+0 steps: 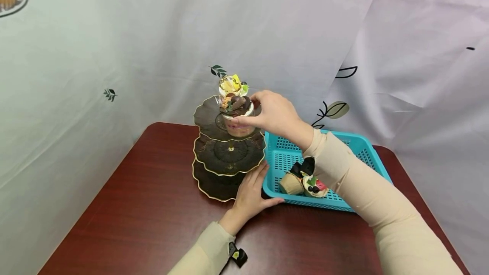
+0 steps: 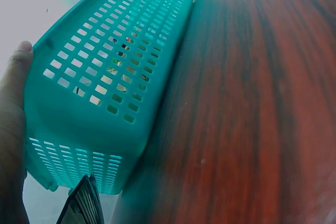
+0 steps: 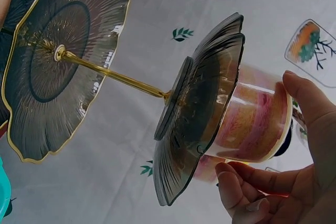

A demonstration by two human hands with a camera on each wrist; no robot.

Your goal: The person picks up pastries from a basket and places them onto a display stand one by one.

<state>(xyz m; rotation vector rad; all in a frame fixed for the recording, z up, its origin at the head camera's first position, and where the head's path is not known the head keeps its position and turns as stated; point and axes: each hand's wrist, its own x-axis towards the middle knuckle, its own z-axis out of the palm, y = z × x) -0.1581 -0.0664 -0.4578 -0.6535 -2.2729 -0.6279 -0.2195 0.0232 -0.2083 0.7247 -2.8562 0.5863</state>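
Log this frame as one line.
right hand: grips dessert cup on stand top tier | left hand: rests against basket | cupcakes in basket

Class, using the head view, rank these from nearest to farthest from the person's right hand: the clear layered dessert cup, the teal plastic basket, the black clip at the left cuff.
1. Clear layered dessert cup: held by the right hand, top tier.
2. Teal plastic basket: below the hand, right of the stand.
3. Black clip: bottom, near table edge.

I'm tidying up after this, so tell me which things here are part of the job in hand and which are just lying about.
In use:
right hand gripping the dessert cup
three-tier stand
left hand against the teal basket
two cupcakes in the basket
second dessert cup on the top tier

Lying about:
wooden table
printed backdrop cloth
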